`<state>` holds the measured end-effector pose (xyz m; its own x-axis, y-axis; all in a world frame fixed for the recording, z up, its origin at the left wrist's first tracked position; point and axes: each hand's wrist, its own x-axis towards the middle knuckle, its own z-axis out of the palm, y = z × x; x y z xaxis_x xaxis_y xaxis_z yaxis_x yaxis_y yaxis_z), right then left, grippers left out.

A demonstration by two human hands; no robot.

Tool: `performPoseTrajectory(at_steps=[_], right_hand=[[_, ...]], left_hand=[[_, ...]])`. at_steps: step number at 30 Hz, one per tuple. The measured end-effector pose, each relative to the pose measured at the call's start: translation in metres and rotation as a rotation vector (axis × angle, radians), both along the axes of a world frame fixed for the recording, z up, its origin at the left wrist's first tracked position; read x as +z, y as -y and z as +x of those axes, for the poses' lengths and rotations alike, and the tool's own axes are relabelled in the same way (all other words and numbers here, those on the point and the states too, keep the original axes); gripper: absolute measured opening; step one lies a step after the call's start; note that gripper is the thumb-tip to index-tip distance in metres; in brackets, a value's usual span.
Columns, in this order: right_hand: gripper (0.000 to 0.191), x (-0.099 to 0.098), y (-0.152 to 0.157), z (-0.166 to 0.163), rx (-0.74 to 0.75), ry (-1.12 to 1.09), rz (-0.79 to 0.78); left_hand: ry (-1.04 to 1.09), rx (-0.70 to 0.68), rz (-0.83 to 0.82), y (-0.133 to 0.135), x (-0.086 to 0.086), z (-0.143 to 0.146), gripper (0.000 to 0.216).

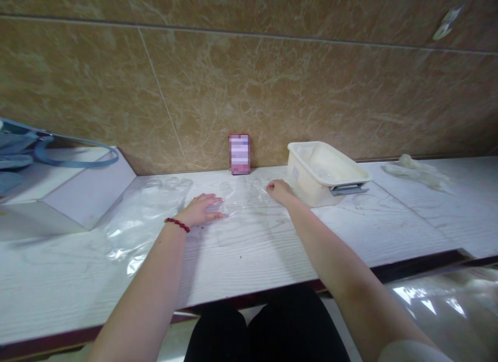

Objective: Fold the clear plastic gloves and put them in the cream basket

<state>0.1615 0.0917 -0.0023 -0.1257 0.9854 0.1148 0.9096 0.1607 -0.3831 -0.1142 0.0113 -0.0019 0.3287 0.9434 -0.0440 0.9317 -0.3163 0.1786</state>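
Observation:
A thin, clear disposable plastic glove (237, 209) lies on the white wood-grain table between my hands; its outline is faint. My left hand (200, 209), with a red bead bracelet on the wrist, rests flat at its left side, fingers spread. At the far right of the glove, my right hand (279, 190) is closed in a pinch on the film near its finger ends. More clear plastic gloves (143, 217) lie spread in a shiny layer left of my left hand.
A phone (239, 154) leans upright against the brown tiled wall. Right of my right hand stands a cream plastic bin (311, 183) with a grey clip. A white box (89, 191) with a blue strap is at left. Crumpled film (418, 172) lies far right.

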Motion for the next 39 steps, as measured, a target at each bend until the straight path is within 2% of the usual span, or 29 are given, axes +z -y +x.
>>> performPoseTrajectory(at_steps=[5,12,21,24,27,30,33,36,39], right_hand=[[0.016,0.008,0.009,-0.009,0.149,-0.259,0.026],[0.021,0.010,0.015,-0.014,0.192,-0.578,0.002],[0.037,0.007,0.024,-0.012,0.429,-0.668,-0.228],[0.038,0.008,0.027,-0.015,0.453,-0.702,-0.277],[0.037,0.009,0.023,-0.015,0.414,-0.731,-0.240],[0.033,0.009,0.012,-0.010,0.218,-0.595,-0.080],[0.027,0.007,0.002,0.000,0.055,-0.280,0.029],[0.023,0.005,0.002,0.006,0.099,-0.077,-0.002],[0.021,0.005,0.008,0.006,0.204,-0.010,-0.036]], left_hand=[[0.012,-0.017,0.027,-0.002,-0.002,0.000,0.069],[0.044,-0.016,0.025,-0.004,-0.005,-0.001,0.068],[0.055,-0.017,0.035,-0.005,-0.007,0.000,0.069],[0.067,-0.010,0.039,-0.005,-0.007,-0.001,0.067],[0.082,-0.023,0.042,-0.005,-0.006,-0.001,0.067],[0.091,-0.034,0.043,-0.005,-0.005,-0.002,0.067],[0.092,-0.030,0.047,-0.004,-0.004,-0.001,0.064],[0.103,-0.030,0.060,-0.003,-0.004,0.000,0.061],[0.123,-0.035,0.061,-0.003,-0.004,0.000,0.060]])
